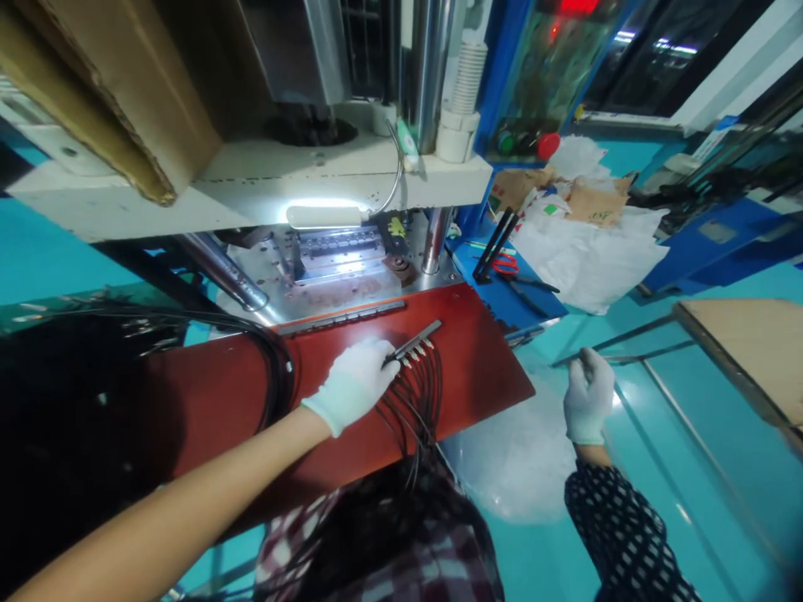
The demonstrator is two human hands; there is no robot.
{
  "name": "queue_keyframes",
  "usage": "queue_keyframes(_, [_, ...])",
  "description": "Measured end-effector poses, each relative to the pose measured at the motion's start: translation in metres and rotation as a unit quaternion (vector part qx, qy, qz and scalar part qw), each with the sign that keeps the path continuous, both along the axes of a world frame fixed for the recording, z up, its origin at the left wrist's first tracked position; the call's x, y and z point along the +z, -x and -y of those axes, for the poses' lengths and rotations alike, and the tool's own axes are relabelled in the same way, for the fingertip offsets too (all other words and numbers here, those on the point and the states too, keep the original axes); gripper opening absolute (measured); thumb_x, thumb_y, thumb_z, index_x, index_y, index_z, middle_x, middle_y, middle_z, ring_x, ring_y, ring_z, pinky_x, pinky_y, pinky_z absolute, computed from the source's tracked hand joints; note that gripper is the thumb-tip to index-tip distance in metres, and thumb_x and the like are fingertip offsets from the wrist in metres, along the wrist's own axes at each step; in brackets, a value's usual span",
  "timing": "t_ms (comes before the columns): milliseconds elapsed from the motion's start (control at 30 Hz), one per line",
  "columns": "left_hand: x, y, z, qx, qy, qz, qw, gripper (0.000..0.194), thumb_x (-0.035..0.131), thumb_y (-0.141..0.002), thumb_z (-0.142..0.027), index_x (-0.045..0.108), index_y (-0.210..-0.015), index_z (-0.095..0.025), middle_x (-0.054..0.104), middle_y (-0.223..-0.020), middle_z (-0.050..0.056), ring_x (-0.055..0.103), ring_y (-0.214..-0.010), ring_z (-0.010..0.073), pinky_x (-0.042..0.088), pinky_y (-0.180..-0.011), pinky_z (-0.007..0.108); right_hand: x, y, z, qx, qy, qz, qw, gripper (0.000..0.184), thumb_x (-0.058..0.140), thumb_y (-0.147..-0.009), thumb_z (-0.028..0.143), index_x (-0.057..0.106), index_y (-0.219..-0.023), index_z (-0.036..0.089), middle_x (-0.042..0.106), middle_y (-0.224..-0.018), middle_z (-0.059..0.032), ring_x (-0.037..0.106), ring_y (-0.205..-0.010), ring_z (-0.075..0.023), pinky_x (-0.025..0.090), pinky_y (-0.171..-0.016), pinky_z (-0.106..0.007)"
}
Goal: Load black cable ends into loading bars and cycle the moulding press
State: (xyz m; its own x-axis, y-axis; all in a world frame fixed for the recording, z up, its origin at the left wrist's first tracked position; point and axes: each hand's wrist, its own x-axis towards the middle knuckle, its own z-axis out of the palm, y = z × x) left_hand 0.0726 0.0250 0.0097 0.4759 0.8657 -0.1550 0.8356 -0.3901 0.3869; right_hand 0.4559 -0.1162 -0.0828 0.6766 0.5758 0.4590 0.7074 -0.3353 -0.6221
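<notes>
My left hand [357, 378], in a white glove, is closed on the near end of a narrow metal bar [419, 339] above the red board [480, 368]. Several black cables [430, 393] with small metal ends line the bar's right side and trail down to my lap. A second slotted metal strip [351, 318] lies along the board's far edge. My right hand [588, 400], also gloved, is off to the right of the board, over the floor. Its fingers are curled together, and whatever they may hold cannot be made out.
Behind the board stands a press with a lit lamp [326, 217] over a metal mould [339, 252]. Red-handled scissors [505, 264] lie on a blue surface at right. Black cables [276, 368] heap at left. A wooden-topped stool [746, 351] and white bags [583, 251] stand right.
</notes>
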Motion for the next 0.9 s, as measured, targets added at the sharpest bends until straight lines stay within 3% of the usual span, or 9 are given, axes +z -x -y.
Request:
queue_keyframes(100, [0.002, 0.006, -0.003, -0.003, 0.018, 0.032, 0.999, 0.020, 0.051, -0.092, -0.032, 0.066, -0.092, -0.018, 0.070, -0.096, 0.010, 0.065, -0.090, 0.0264, 0.049, -0.081, 0.037, 0.039, 0.064, -0.013, 0.199, -0.084, -0.091, 0.972, 0.042, 0.057, -0.094, 0.040, 0.059, -0.131, 0.021, 0.056, -0.138, -0.0143, 0.057, -0.125, -0.0267, 0.043, -0.110, -0.048])
queue_keyframes(167, [0.010, 0.014, -0.010, -0.014, 0.022, 0.093, 0.995, 0.023, 0.049, -0.093, -0.033, 0.066, -0.092, -0.018, 0.070, -0.092, 0.009, 0.065, -0.088, 0.0252, 0.050, -0.082, 0.037, 0.056, 0.107, -0.025, 0.315, -0.071, -0.297, 0.899, 0.043, 0.059, -0.095, 0.042, 0.056, -0.134, 0.023, 0.057, -0.138, -0.0133, 0.058, -0.123, -0.0246, 0.041, -0.112, -0.048])
queue_keyframes(267, [0.038, 0.024, -0.032, -0.025, -0.021, 0.204, 0.978, 0.029, 0.048, -0.092, -0.039, 0.066, -0.095, -0.016, 0.070, -0.094, 0.009, 0.065, -0.089, 0.0244, 0.052, -0.084, 0.037, 0.066, 0.163, -0.046, 0.452, -0.016, -0.528, 0.719, 0.059, 0.060, -0.091, 0.056, 0.051, -0.139, 0.023, 0.055, -0.142, -0.0170, 0.059, -0.125, -0.0283, 0.043, -0.108, -0.053])
queue_keyframes(400, [0.073, 0.033, -0.076, -0.024, -0.136, 0.237, 0.962, 0.032, 0.052, -0.090, -0.039, 0.066, -0.105, -0.014, 0.071, -0.098, 0.010, 0.065, -0.090, 0.0247, 0.053, -0.087, 0.039, 0.065, 0.228, -0.055, 0.531, 0.113, -0.738, 0.402, 0.064, 0.078, -0.081, 0.044, 0.055, -0.135, 0.021, 0.058, -0.141, -0.0157, 0.055, -0.132, -0.0260, 0.031, -0.118, -0.049])
queue_keyframes(467, [0.073, 0.039, -0.095, -0.027, -0.193, 0.214, 0.957, 0.029, 0.052, -0.090, -0.034, 0.067, -0.105, -0.014, 0.071, -0.103, 0.011, 0.065, -0.096, 0.0260, 0.051, -0.093, 0.041, 0.063, 0.256, -0.050, 0.537, 0.167, -0.760, 0.325, 0.065, 0.082, -0.078, 0.037, 0.056, -0.135, 0.019, 0.065, -0.128, -0.0137, 0.058, -0.127, -0.0244, 0.030, -0.118, -0.048])
queue_keyframes(533, [0.060, 0.044, -0.107, -0.048, -0.226, 0.185, 0.955, 0.026, 0.050, -0.091, -0.031, 0.068, -0.101, -0.015, 0.071, -0.109, 0.012, 0.064, -0.105, 0.0270, 0.049, -0.099, 0.043, 0.061, 0.277, -0.045, 0.545, 0.169, -0.756, 0.320, 0.050, 0.077, -0.083, 0.044, 0.063, -0.121, 0.014, 0.071, -0.095, -0.0075, 0.069, -0.105, -0.0229, 0.038, -0.110, -0.051])
queue_keyframes(633, [0.032, 0.052, -0.121, -0.075, -0.234, 0.163, 0.956, 0.029, 0.045, -0.097, -0.031, 0.068, -0.101, -0.015, 0.070, -0.114, 0.013, 0.063, -0.111, 0.0262, 0.048, -0.104, 0.043, 0.065, 0.295, -0.055, 0.578, 0.133, -0.721, 0.358, 0.048, 0.063, -0.090, 0.060, 0.061, -0.083, 0.012, 0.051, -0.058, 0.0052, 0.067, -0.067, -0.0157, 0.048, -0.097, -0.053])
queue_keyframes(767, [0.015, 0.054, -0.153, -0.076, -0.232, 0.157, 0.957, 0.024, 0.049, -0.097, -0.025, 0.069, -0.103, -0.013, 0.070, -0.113, 0.013, 0.062, -0.114, 0.0269, 0.045, -0.108, 0.045, 0.087, 0.305, -0.107, 0.622, 0.100, -0.675, 0.384, 0.052, 0.060, -0.090, 0.064, 0.054, -0.074, 0.015, 0.045, -0.055, 0.0078, 0.064, -0.061, -0.0126, 0.050, -0.098, -0.052])
queue_keyframes(900, [0.024, 0.048, -0.199, -0.057, -0.223, 0.178, 0.957, 0.023, 0.057, -0.097, -0.031, 0.067, -0.102, -0.011, 0.069, -0.100, 0.007, 0.067, -0.093, 0.0215, 0.056, -0.089, 0.043, 0.098, 0.315, -0.171, 0.623, 0.101, -0.675, 0.382, 0.054, 0.065, -0.083, 0.068, 0.053, -0.073, 0.017, 0.043, -0.052, 0.0094, 0.064, -0.062, -0.0129, 0.049, -0.100, -0.049])
